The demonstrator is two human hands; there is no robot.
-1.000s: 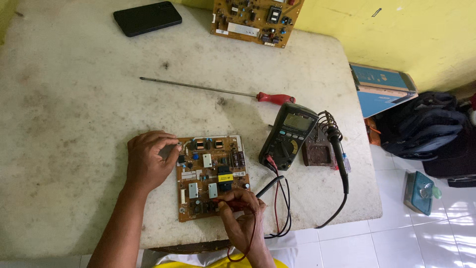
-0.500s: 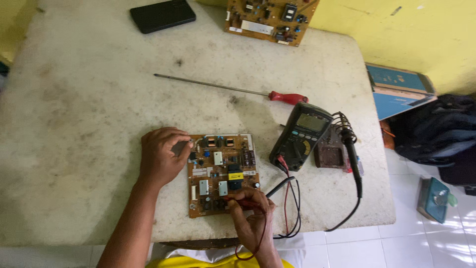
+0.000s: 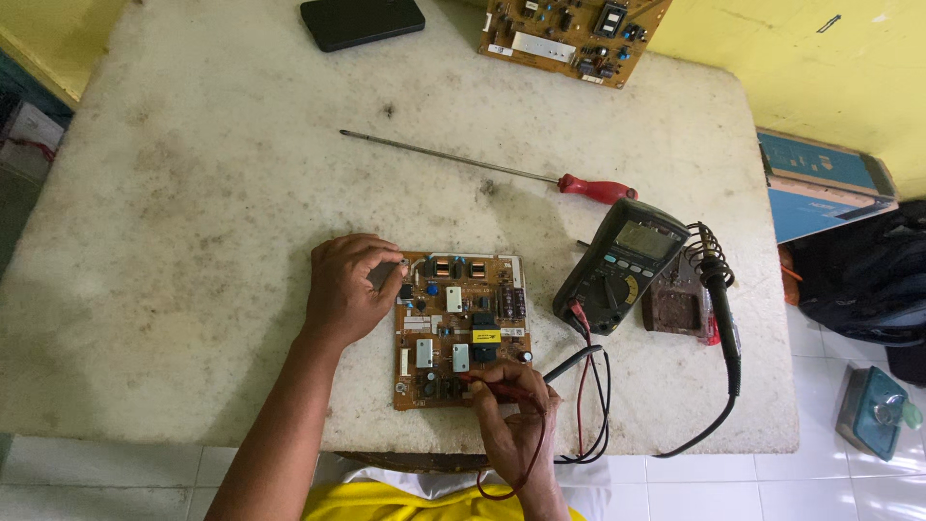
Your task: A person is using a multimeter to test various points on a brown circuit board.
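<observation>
A brown circuit board [image 3: 461,328] with small components lies near the table's front edge. My left hand [image 3: 344,287] rests on the board's upper left corner, its fingers pressing a probe tip there. Low at the board's front edge, my right hand [image 3: 516,417] pinches a red test probe [image 3: 487,386] against the board. Red and black leads [image 3: 588,386] run from my hands to a dark multimeter [image 3: 620,265] lying right of the board.
A soldering iron [image 3: 719,299] sits in its rusty stand [image 3: 675,309] beside the meter. A long red-handled screwdriver [image 3: 502,174] lies mid-table. A black phone [image 3: 362,21] and a second circuit board [image 3: 569,27] are at the far edge. Bags and boxes stand on the floor at right.
The view has shifted slightly, so everything sits a little further right and lower in frame. Both hands stay on the board in the same places.
</observation>
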